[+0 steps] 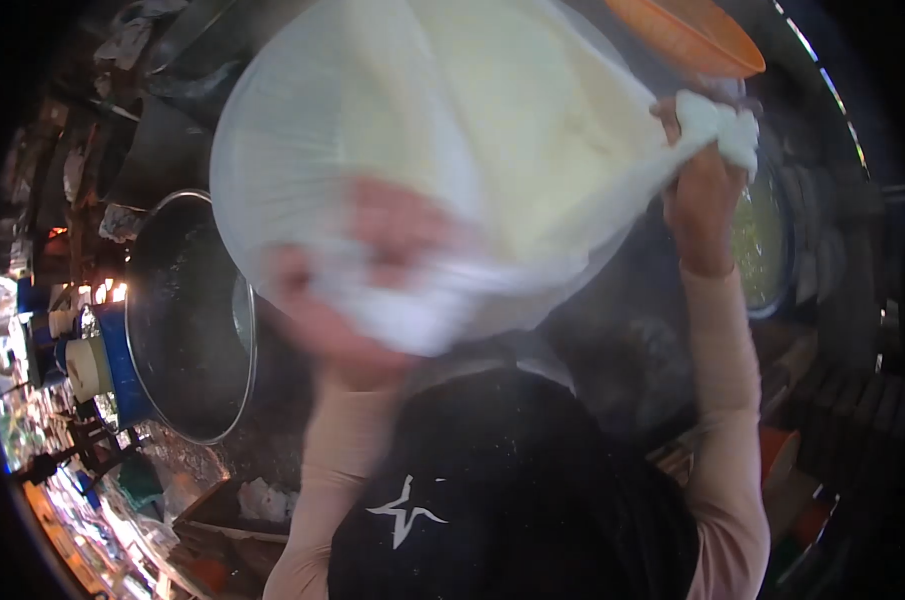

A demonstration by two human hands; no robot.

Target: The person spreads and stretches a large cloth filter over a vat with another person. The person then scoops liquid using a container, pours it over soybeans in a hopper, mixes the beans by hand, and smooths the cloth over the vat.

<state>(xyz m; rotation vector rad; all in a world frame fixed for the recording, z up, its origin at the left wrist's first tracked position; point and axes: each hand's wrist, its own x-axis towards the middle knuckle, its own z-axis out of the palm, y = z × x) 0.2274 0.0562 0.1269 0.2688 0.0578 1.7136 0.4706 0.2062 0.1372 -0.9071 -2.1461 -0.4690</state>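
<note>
A large white cloth (593, 225) is spread inside a round white tub (238, 170), with a pale cream mass (518, 110) lying on it. My right hand (708, 200) is closed around a bunched corner of the cloth, pulled taut past the tub's right side. At the near left rim, my left hand (348, 325) has its fingers curled on another gathered part of the same cloth. Motion blurs this hand, so its exact finger positions are unclear.
A big dark metal pan (188, 330) stands to the left, near flames (111, 291). An orange basin (693, 35) is beyond the tub at upper right. Behind my right arm sits a container of yellowish-green liquid (758, 240). A blue container (123, 365) stands beside the pan.
</note>
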